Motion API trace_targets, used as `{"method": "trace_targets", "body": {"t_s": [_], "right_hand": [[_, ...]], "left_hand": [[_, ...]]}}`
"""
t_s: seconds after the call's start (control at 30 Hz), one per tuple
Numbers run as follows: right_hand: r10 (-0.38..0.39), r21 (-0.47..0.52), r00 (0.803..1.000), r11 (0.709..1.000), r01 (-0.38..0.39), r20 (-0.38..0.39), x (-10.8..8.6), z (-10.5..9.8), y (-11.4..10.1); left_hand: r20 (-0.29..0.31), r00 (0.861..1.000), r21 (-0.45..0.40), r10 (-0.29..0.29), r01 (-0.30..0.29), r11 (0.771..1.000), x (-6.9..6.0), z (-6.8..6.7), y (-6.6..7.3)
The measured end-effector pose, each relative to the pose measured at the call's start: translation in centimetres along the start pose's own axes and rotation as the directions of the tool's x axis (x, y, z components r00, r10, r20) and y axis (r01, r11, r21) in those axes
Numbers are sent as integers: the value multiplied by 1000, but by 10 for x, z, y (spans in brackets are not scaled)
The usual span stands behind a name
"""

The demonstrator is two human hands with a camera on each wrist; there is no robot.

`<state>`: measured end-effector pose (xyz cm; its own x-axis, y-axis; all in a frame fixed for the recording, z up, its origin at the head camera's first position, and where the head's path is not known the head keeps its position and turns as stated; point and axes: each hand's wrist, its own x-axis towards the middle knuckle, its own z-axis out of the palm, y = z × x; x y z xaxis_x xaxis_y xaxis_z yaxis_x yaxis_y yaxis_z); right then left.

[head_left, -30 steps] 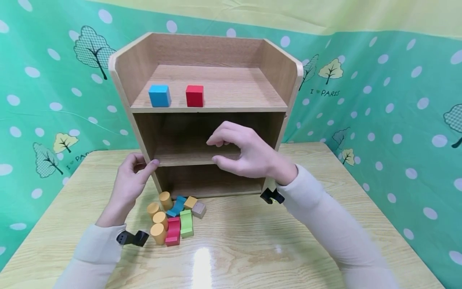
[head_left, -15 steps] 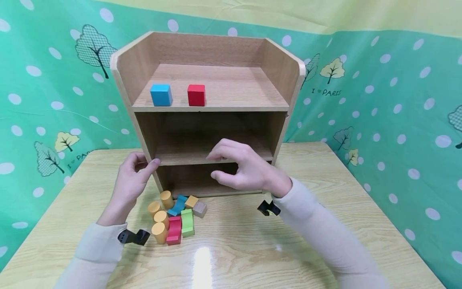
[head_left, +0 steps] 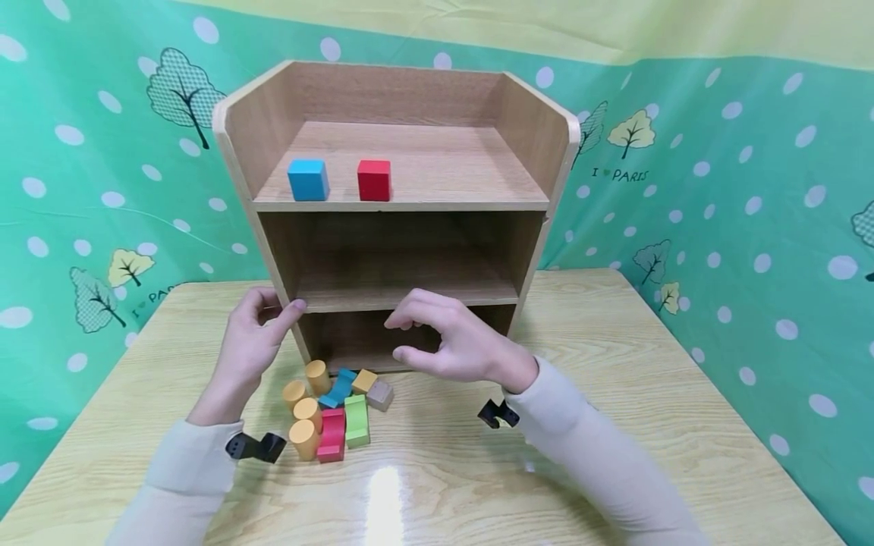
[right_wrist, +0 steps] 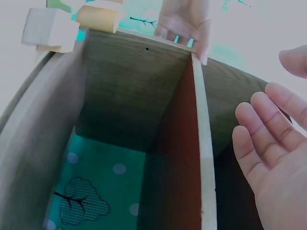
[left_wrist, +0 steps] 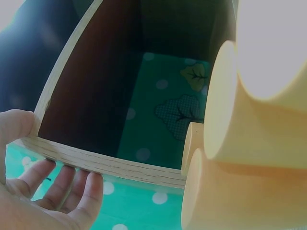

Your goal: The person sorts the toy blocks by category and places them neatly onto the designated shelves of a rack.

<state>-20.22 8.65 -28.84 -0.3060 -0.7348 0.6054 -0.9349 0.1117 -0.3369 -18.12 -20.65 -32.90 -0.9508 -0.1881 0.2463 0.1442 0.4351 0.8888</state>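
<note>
The left hand (head_left: 249, 345) holds the left side edge of the wooden shelf (head_left: 410, 206) at the middle board, thumb on the front. In the left wrist view the left hand (left_wrist: 53, 191) has its thumb and fingers on either side of the panel edge (left_wrist: 110, 165). In front of the lower opening hovers the right hand (head_left: 460, 341), fingers loosely bent, thumb apart, holding nothing; the right wrist view also shows this hand (right_wrist: 278, 139) empty. A blue cube (head_left: 308, 180) and a red cube (head_left: 374, 180) stand on the top board.
Several orange cylinders (head_left: 303, 440), a red block (head_left: 331, 436), a green block (head_left: 356, 421), a blue block (head_left: 338, 388), a small orange block (head_left: 365, 381) and a grey cube (head_left: 380, 395) lie on the table (head_left: 464, 485) by the shelf's lower left. A patterned cloth (head_left: 737, 189) hangs behind.
The right hand has moved down, from before the middle opening to before the lower one, and slightly left. The left hand keeps its hold on the shelf's side. The view has shifted slightly.
</note>
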Motion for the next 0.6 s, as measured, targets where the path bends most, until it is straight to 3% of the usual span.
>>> {"method": "trace_targets", "body": {"t_s": [0.6], "right_hand": [[38, 6, 999, 999, -39, 36, -8, 22, 5]], "left_hand": [[-2, 1000, 0, -10, 10, 1000, 0, 0, 2]]}}
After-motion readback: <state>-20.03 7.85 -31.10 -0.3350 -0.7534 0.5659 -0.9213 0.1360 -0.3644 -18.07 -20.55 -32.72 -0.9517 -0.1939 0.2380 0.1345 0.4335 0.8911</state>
